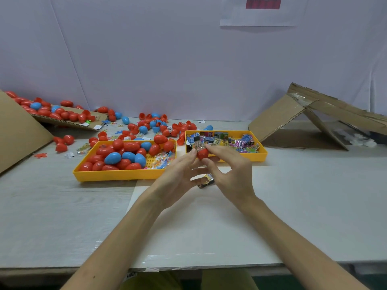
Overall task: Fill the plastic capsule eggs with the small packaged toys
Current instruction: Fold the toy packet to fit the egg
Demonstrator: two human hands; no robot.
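Evidently mid-fill: loose capsule eggs (113,158) lie heaped in the left yellow tray (117,177), within easy reach. Just right of it, the left hand (178,176) grips a red capsule half (202,153). The right hand (229,172) pinches it from the other side, seemingly steadying it around the packaged toy (198,145) protruding on top. The half is held near upright above the table, open end up, rounded end down. More packets fill the right yellow tray (264,153); torn cardboard (278,118) lies beyond.

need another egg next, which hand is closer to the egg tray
Left. The left hand is just right of the egg tray; the right hand is farther right, in front of the toy tray.
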